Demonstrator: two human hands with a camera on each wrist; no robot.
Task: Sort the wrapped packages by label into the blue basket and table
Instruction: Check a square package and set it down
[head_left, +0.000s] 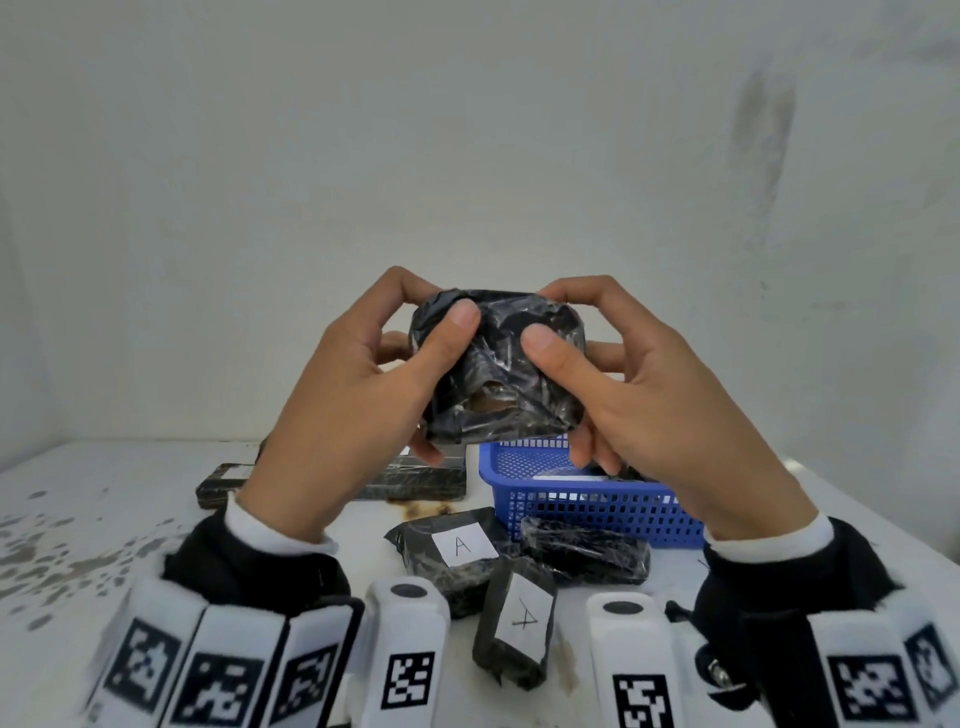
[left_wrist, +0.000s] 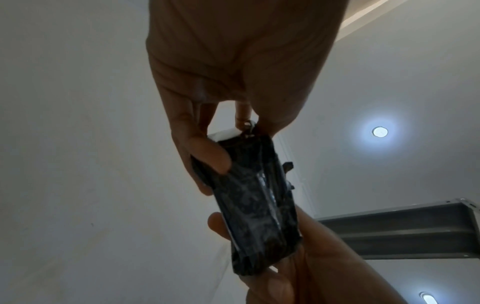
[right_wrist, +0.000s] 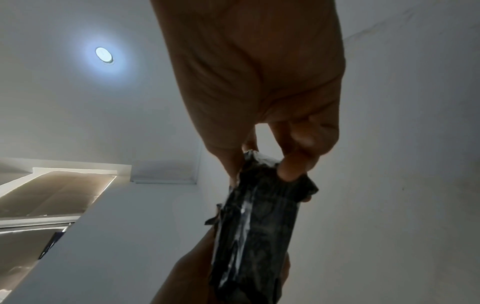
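Both hands hold one black wrapped package (head_left: 497, 366) up in the air above the table. My left hand (head_left: 363, 384) grips its left end and my right hand (head_left: 639, 384) grips its right end, thumbs pressed on the near face. No label shows on that face. The wrist views show the same package (left_wrist: 255, 203) (right_wrist: 255, 230) edge-on between the fingers. Below stands the blue basket (head_left: 582, 499) with something white inside. Two packages marked A (head_left: 460, 545) (head_left: 519, 621) lie on the table (head_left: 93, 525) in front of it.
An unlabelled black package (head_left: 584, 553) lies against the basket's front. Two more dark packages (head_left: 421, 475) (head_left: 223, 486) lie at the back left. The table top is white with grey stains on its left side. A plain wall rises behind.
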